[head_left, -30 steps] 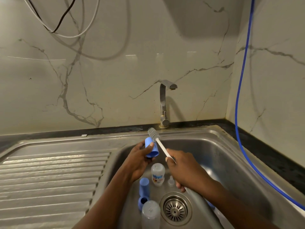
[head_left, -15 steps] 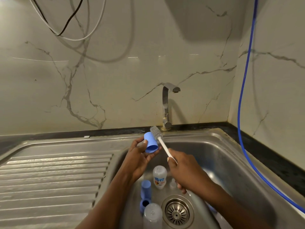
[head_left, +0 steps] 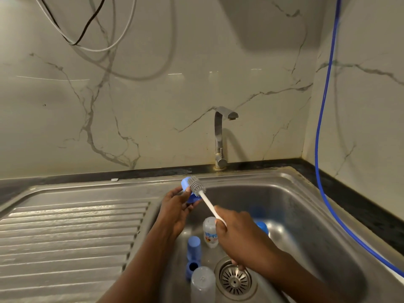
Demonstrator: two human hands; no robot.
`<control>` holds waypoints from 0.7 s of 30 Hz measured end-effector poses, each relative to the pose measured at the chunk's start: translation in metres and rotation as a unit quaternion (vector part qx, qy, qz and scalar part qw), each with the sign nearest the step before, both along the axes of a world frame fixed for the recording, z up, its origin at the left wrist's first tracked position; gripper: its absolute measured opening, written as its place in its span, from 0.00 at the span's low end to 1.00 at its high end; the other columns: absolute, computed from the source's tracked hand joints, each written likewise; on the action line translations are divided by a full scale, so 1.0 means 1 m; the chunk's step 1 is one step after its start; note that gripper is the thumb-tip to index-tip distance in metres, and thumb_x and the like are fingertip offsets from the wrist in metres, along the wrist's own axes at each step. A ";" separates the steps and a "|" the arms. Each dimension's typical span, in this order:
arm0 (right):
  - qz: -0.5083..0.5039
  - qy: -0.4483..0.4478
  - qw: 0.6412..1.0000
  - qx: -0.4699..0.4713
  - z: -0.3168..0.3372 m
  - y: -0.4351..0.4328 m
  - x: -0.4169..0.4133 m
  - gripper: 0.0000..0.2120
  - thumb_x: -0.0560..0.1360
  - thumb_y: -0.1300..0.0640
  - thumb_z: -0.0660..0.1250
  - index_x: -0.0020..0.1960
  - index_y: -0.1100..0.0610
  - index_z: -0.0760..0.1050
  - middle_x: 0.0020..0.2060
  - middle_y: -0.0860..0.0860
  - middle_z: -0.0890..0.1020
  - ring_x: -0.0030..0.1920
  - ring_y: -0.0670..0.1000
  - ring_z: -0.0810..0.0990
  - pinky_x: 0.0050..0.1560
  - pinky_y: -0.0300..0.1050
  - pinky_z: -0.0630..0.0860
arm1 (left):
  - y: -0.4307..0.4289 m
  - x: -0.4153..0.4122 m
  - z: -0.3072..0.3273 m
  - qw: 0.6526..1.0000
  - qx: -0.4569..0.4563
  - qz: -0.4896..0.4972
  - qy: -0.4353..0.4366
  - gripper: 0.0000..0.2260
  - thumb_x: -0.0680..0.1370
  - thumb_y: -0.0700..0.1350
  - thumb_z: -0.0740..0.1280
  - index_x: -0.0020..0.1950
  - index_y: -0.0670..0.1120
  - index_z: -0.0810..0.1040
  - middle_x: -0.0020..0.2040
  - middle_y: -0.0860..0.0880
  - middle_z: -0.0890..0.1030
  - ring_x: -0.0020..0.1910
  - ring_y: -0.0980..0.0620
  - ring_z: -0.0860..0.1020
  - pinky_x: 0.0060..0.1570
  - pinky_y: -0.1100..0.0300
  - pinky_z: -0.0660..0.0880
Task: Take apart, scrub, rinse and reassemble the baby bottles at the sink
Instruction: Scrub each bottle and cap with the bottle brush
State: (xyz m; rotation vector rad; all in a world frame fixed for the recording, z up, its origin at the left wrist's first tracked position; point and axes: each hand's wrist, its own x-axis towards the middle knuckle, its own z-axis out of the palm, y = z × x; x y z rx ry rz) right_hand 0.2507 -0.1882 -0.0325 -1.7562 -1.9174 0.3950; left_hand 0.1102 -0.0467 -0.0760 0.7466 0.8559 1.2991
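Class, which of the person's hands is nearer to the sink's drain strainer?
Right. The right hand, gripping the brush handle, is just above the drain strainer; the left hand, holding a blue cap, is farther up-left.

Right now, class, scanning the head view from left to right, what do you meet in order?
Ribbed draining board → left hand, gripping a blue cap → right hand, holding the bottle brush → blue hose down the right wall.
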 end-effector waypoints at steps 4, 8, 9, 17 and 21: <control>0.004 0.008 1.000 0.000 -0.003 0.002 0.002 0.10 0.81 0.55 0.53 0.57 0.54 0.71 0.43 0.55 0.79 0.30 0.53 0.74 0.26 0.43 0.67 | -0.002 0.000 0.001 1.000 0.001 0.009 0.001 0.15 0.81 0.37 0.63 0.67 0.36 0.71 0.57 0.36 0.81 0.48 0.44 0.82 0.38 0.56 0.80; -0.005 0.091 0.996 0.006 0.000 0.013 0.005 0.11 0.82 0.55 0.54 0.60 0.51 0.72 0.33 0.50 0.73 0.22 0.45 0.71 0.19 0.36 0.68 | -0.008 0.008 0.006 0.999 0.036 -0.036 -0.016 0.10 0.82 0.38 0.62 0.62 0.39 0.73 0.58 0.36 0.81 0.48 0.43 0.84 0.38 0.57 0.82; -0.007 0.104 0.995 0.003 0.000 0.016 0.007 0.12 0.82 0.55 0.54 0.63 0.51 0.71 0.34 0.50 0.73 0.22 0.45 0.71 0.19 0.37 0.68 | -0.008 0.008 0.007 0.998 0.040 -0.050 -0.026 0.11 0.82 0.38 0.62 0.64 0.39 0.72 0.57 0.36 0.81 0.48 0.43 0.84 0.39 0.57 0.82; -0.026 0.153 0.987 -0.035 0.004 0.021 0.018 0.11 0.83 0.56 0.52 0.60 0.52 0.72 0.31 0.52 0.75 0.18 0.43 0.71 0.21 0.39 0.72 | -0.017 0.017 0.005 0.988 -0.014 -0.152 -0.023 0.22 0.75 0.45 0.70 0.66 0.40 0.71 0.60 0.35 0.80 0.55 0.38 0.82 0.53 0.48 0.81; -0.005 0.137 0.989 -0.050 0.005 0.014 0.011 0.09 0.82 0.57 0.52 0.50 0.55 0.70 0.28 0.53 0.73 0.17 0.44 0.70 0.19 0.39 0.70 | -0.013 0.018 0.003 0.996 -0.024 -0.078 0.027 0.22 0.72 0.44 0.71 0.64 0.39 0.72 0.60 0.36 0.77 0.50 0.43 0.82 0.42 0.56 0.83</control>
